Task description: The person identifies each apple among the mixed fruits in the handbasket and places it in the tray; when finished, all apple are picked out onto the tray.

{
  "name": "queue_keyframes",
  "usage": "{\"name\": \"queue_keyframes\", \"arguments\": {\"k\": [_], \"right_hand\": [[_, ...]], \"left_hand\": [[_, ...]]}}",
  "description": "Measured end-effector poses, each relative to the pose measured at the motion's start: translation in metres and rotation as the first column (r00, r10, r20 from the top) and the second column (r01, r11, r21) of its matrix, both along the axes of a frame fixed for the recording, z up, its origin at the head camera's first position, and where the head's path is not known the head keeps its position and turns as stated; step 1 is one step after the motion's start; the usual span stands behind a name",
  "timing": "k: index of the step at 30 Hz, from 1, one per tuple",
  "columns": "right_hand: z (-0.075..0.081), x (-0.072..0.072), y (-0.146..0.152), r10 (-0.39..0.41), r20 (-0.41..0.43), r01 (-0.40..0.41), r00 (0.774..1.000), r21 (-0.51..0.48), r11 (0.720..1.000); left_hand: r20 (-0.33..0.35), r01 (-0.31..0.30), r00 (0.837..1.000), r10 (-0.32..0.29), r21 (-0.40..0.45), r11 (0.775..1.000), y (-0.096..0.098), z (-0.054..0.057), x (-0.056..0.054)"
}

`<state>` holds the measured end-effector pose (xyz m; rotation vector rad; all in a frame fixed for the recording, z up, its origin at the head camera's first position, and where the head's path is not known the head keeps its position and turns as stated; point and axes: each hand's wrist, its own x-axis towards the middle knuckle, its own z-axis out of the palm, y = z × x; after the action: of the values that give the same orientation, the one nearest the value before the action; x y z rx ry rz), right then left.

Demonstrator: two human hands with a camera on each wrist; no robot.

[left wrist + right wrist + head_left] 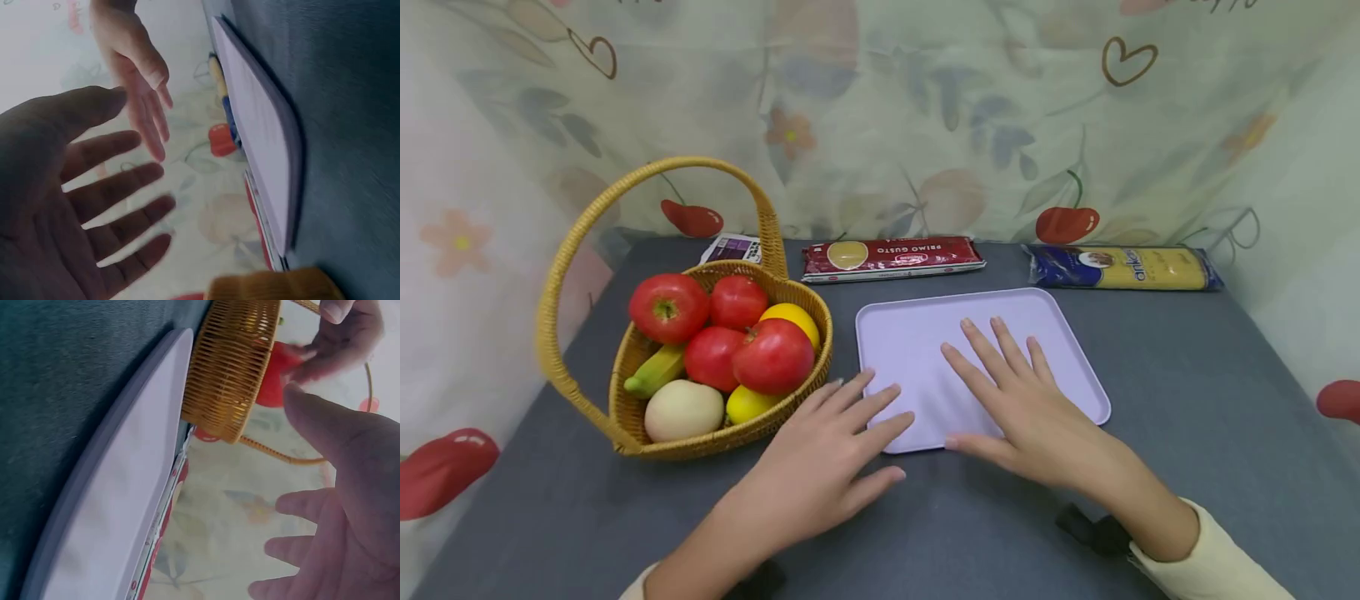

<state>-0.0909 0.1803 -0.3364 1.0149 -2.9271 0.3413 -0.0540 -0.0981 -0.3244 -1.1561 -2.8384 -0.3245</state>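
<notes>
A basket (707, 447) of fruit (772, 357) stands at left on a dark table (1187, 375), beside a person's left hand (837, 450), fingers spread near the corner of a lilac tray (902, 350), with a red packet (917, 257) behind it, the right hand (1021, 404) hovering wide-fingered above it, and a yellow packet (1150, 268) at far right.

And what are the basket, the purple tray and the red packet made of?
The basket looks like slightly shiny wicker, or plastic imitating it: its strands are woven. The purple tray seems to be smooth, fairly matt plastic, judging by its even colour and rounded corners. The red packet looks like glossy plastic film, maybe foil: it shines and its end looks crinkled.
</notes>
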Motion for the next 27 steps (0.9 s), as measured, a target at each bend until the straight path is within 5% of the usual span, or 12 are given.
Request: {"name": "queue_keyframes", "arguments": {"k": [4,9,27], "right_hand": [[0.002,-0.005,-0.007,0.032,-0.017,-0.032,0.999,-0.024,0.999],[0.003,-0.011,-0.019,0.07,-0.027,-0.071,0.997,-0.044,0.996],[0.021,-0.026,-0.061,0.146,0.023,-0.143,0.989,-0.102,0.985]], "left_hand": [[-0.021,-0.033,0.999,0.037,0.155,0.987,-0.018,-0.001,0.008],[-0.117,-0.067,0.987,0.11,0.319,0.945,-0.038,-0.004,0.013],[-0.227,-0.129,0.934,0.277,0.508,0.852,-0.096,0.006,0.021]]}}
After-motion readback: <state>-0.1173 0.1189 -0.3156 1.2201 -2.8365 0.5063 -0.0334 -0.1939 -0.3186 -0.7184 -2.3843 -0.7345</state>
